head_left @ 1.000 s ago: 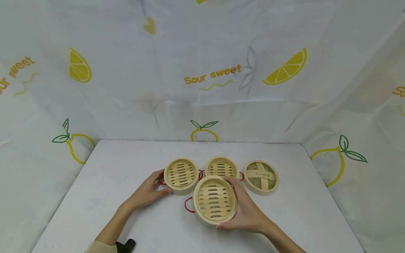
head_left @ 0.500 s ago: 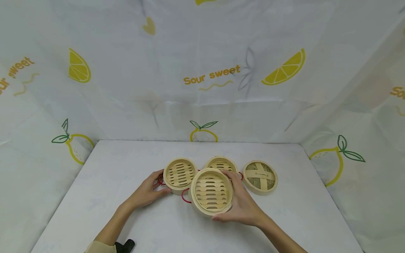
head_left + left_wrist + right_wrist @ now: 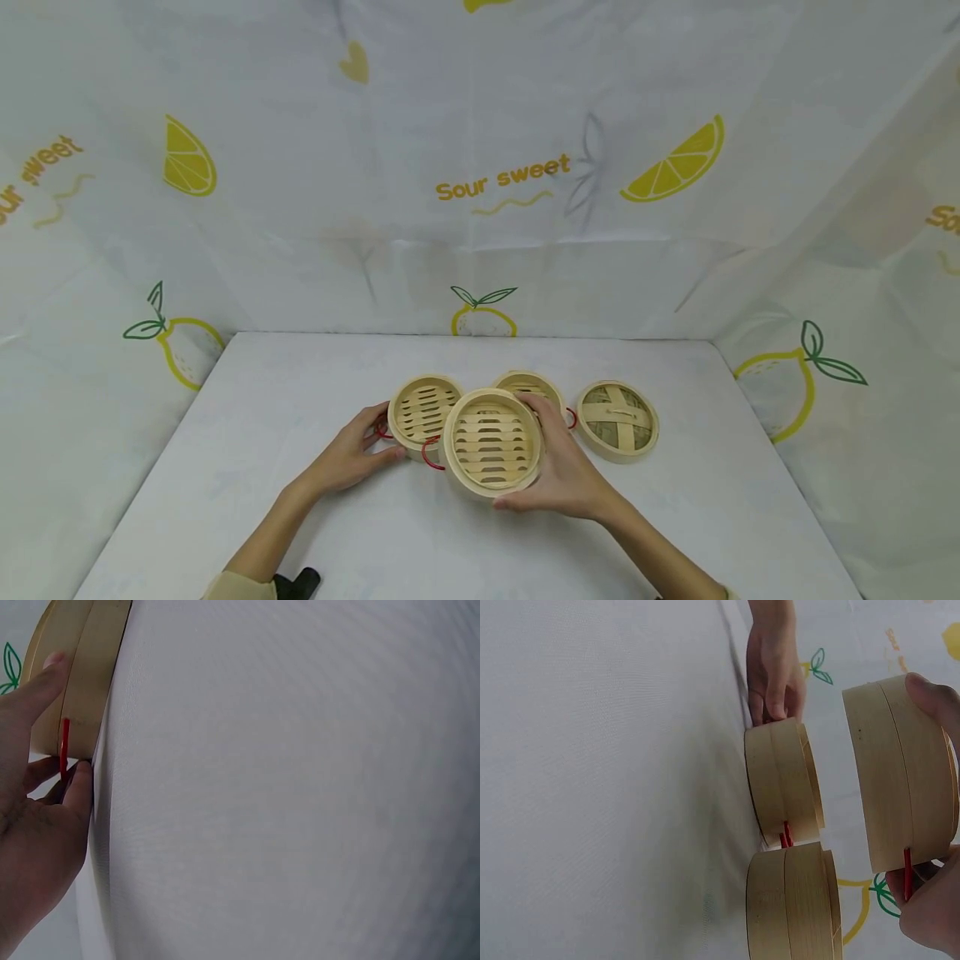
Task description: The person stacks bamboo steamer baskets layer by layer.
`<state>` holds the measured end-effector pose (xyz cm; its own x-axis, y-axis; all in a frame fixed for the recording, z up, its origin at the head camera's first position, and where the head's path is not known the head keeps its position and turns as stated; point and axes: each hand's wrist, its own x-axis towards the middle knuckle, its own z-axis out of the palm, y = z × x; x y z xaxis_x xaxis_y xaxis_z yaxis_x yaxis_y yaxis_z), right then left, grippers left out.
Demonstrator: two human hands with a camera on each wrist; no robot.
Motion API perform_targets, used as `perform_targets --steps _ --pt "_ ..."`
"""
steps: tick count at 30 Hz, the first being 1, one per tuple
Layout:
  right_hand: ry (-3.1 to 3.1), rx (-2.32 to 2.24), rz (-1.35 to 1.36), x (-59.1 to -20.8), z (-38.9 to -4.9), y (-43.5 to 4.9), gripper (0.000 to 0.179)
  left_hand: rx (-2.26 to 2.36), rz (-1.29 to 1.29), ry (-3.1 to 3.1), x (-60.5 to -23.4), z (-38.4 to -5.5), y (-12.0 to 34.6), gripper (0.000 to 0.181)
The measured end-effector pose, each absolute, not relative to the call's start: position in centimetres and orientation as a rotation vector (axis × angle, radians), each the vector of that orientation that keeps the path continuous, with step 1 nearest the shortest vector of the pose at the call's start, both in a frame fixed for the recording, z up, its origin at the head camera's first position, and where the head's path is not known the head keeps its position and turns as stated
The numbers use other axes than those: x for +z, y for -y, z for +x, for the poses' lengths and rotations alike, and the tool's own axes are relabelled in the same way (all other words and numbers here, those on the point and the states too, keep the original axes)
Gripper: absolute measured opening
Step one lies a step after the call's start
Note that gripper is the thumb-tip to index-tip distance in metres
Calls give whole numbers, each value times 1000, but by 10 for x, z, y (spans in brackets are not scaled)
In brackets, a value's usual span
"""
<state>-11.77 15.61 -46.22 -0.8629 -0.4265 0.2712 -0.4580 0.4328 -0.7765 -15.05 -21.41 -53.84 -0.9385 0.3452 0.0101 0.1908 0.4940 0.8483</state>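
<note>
A round bamboo steamer basket with red handles sits on the table. My left hand holds it by its left side, thumb on the wall and fingers near a red handle, as the left wrist view shows. My right hand grips a second steamer basket by its right side. The right wrist view has this raised basket well above the table, a gap separating it from the two standing ones. Behind it in the head view, a third basket is partly hidden.
To the right of the baskets lies a round woven bamboo lid with crossed bands. The white table ends at the back against a lemon-printed curtain. A black object shows by the left sleeve at the front edge.
My right hand has carried its basket up and to the left, so it now overlaps the left basket in the head view. My left hand has stayed in place.
</note>
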Motion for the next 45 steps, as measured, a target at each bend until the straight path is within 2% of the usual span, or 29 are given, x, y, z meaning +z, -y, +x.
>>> perform_targets --steps 45 --pt "2629 1502 770 -456 -141 -126 136 1413 467 -2597 -539 -149 215 88"
